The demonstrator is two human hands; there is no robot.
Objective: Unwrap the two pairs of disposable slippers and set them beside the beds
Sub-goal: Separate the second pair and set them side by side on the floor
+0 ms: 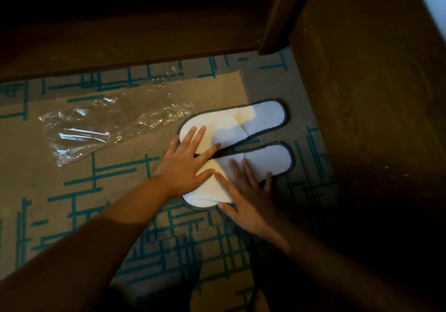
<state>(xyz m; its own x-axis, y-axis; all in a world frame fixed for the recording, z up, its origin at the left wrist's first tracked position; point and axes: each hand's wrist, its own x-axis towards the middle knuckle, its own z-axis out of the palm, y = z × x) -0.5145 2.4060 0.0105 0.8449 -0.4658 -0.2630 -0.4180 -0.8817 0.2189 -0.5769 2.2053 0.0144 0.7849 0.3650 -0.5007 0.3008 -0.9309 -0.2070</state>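
Head view. Two white slippers lie on the patterned carpet (72, 186), unwrapped, side by side and touching at the toe end, heels splayed apart toward the wooden furniture (362, 94) on your right. The upper slipper (265, 113) and the lower slipper (270, 158) both have a dark trim around the sole.

Your left hand (188, 166) lies flat on the toe parts, fingers spread and pressing down, gripping nothing. Your right hand (246, 195) rests flat over the lower slipper's toe end, fingers apart, also gripping nothing; it is slightly blurred.

Handling, as a judgement: these appear light, thin and soft, with floppy uppers pressed flat. They should bend readily and slide easily on carpet. Take each by the trimmed edge of the sole near the heel, or pinch the upper band to open it. No breakage risk is evident.

Count: two slippers, making one pair. One empty clear plastic wrapper (96, 128) lies on the carpet just to the left of the slippers, crumpled and likely slippery. The second pair is not in view. Whether the wooden furniture is a bed frame cannot be confirmed.
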